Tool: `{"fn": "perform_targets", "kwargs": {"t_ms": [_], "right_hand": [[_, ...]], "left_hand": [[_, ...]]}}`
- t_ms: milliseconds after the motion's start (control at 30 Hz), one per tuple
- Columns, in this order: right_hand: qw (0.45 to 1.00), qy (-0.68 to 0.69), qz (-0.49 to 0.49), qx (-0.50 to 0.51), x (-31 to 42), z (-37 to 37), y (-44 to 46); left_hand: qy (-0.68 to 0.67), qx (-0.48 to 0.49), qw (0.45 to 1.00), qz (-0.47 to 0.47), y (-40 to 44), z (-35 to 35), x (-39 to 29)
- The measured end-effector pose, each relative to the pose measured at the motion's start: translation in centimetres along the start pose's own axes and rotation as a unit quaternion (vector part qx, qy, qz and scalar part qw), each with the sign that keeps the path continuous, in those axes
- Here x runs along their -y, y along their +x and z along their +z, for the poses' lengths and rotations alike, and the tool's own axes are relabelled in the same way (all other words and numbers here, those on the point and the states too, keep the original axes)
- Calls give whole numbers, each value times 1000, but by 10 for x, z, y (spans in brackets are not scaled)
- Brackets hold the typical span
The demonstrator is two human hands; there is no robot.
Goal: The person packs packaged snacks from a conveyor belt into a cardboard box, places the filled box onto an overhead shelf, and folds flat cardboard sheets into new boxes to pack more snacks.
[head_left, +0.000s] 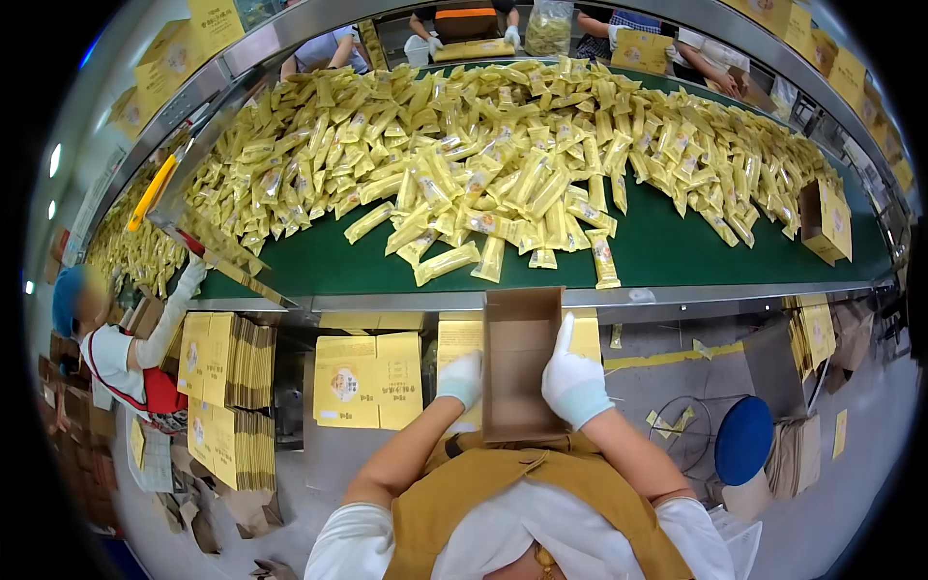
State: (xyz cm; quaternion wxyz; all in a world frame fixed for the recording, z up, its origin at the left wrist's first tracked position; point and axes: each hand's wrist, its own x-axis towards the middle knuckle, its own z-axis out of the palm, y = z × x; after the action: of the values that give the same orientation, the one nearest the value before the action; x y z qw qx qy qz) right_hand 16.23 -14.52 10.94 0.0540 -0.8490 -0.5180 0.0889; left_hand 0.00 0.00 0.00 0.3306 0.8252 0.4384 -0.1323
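Note:
An open, empty cardboard box [523, 372] is held upright between my two gloved hands, at the near edge of the green conveyor belt [425, 275]. My left hand [461, 379] presses on the box's left side, its fingers partly hidden. On the right side lies my right hand [572, 375], with its index finger stretched along the wall. Beyond the box, a large heap of yellow wrapped packets [503, 184] covers much of the belt. One packet [604, 259] lies near the belt's edge, just past the box.
Flat yellow cartons [367, 382] are stacked below the belt at left. An open carton [826, 222] stands on the belt at far right. A blue stool [743, 440] is at lower right. A co-worker [126, 358] stands at left; others work across the belt.

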Motion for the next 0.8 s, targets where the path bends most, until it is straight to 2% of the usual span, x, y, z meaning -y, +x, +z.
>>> {"fn": "perform_targets", "kwargs": {"t_ms": [100,167,200,300,333,433,467,533,567,600,633,667,700,733,767,800], "right_hand": [[1000,11,5,-23,-7,1,-9],[998,49,-7,-38,-14,0,-9],[997,65,-10,-44,-16,0,-10],[994,109,-5,-15,-28,-6,-8],[992,127,-1,-6,-31,-8,-8],[964,263,2,-32,-53,1,-8],[926,376,20,-29,-65,9,-8],[889,448,-20,-94,-90,53,-5],[867,481,-39,-125,-96,76,-6],[897,435,42,-68,-94,99,-12],[916,383,122,-10,-88,113,-14],[894,432,115,24,-71,102,-5],[921,377,21,-95,-59,116,8],[922,372,39,-103,-61,121,14],[922,366,56,-114,-66,125,23],[948,283,27,-144,-72,108,38]], "left_hand": [[-174,-128,971,101,-3,24,10],[-231,-208,930,197,-17,1,1],[-280,-158,938,128,-46,-31,-26],[-240,-154,948,139,-66,-51,-41],[-191,-124,965,129,-73,-73,-49],[-170,-47,977,119,-52,-64,-6],[-299,-28,946,122,-56,-65,-1],[-375,-87,914,130,-51,-39,16],[-427,-95,896,78,-51,-29,14],[-480,-107,870,26,-52,-19,12],[-363,-185,913,4,-43,5,12],[-428,-190,884,7,-10,64,32],[-408,-223,885,36,0,65,25],[-386,-257,884,63,11,67,19],[-275,-313,902,113,10,66,20],[-158,-365,903,162,10,38,2]]}}
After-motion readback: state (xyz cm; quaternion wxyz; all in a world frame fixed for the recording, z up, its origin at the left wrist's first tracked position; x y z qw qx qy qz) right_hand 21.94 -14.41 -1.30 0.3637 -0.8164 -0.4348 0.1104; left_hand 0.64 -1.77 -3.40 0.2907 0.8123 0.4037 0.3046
